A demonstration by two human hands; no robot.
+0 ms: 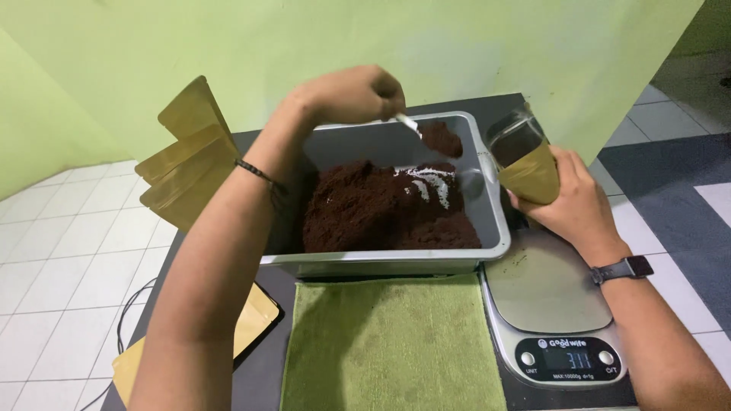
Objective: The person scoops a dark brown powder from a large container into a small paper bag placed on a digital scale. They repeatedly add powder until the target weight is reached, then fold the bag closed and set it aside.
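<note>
- Gripping a white spoon (pixel 409 122), your left hand (pixel 354 95) is closed around its handle above the far rim of the grey tub (pixel 396 262).
- You have a heap of dark brown powder (pixel 441 138) on the spoon, raised over the tub's far right corner.
- Your right hand (pixel 572 199) is closed around a gold pouch (pixel 531 164), held open-mouthed and tilted toward the tub, just beside its right wall.
- You can see brown powder already inside the pouch's clear upper part.
- Your tub holds a loose mound of the same brown powder, with a few white specks on top.
- A digital scale (pixel 550 312) sits at the worktop's near right corner; a green cloth (pixel 388 346) lies along the near edge.
- Empty gold pouches (pixel 183 156) stand at the left edge.
</note>
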